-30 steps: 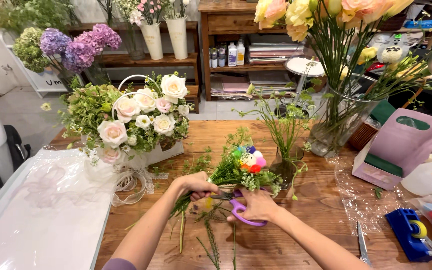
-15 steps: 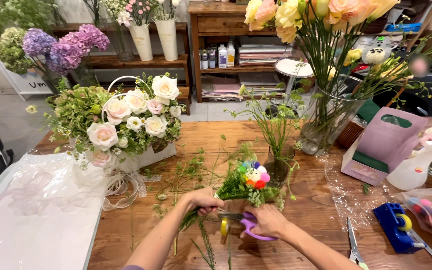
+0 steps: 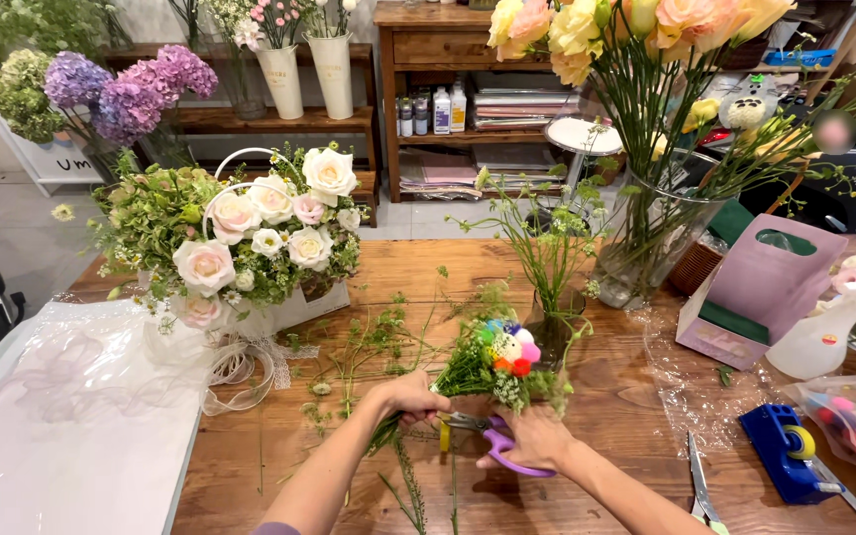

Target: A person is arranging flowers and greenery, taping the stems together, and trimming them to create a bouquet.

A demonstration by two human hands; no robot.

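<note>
Hands: both meet low at the centre of the wooden table [image 3: 587, 267], at about 6 o'clock in the head view.
Left hand [image 3: 410, 396]: fingers wrapped tight round the green stems of the small bouquet [image 3: 495, 359], gripping it just below the blooms.
Right hand [image 3: 535, 441]: closed through the handles of the purple scissors [image 3: 492, 443], whose blades point toward 9 o'clock and reach the stems just beside the left hand's fingers.
Small bouquet: tilted, its head leaning toward 1 o'clock from the left hand, with bright pompom-like balls in pink, orange, blue and white among fine greenery; stem ends trail toward 7 o'clock onto the table.
Cut stems [image 3: 369, 347]: scattered on the wood at 11 o'clock from the hands.
Rose basket [image 3: 250, 238]: white and pale pink roses with greenery at 10 o'clock, a ribbon hanging at its front.
Clear wrap [image 3: 61, 426]: spread flat at 9 o'clock, along the table's edge.
Glass vase [image 3: 646, 238]: tall stems with yellow and peach flowers at 1 o'clock.
Pink box [image 3: 760, 287]: at 2 o'clock, just beside a white spray bottle [image 3: 829, 332].
Blue tape dispenser [image 3: 785, 451]: at 3 o'clock, near a second pair of scissors [image 3: 700, 481] lying flat.
</note>
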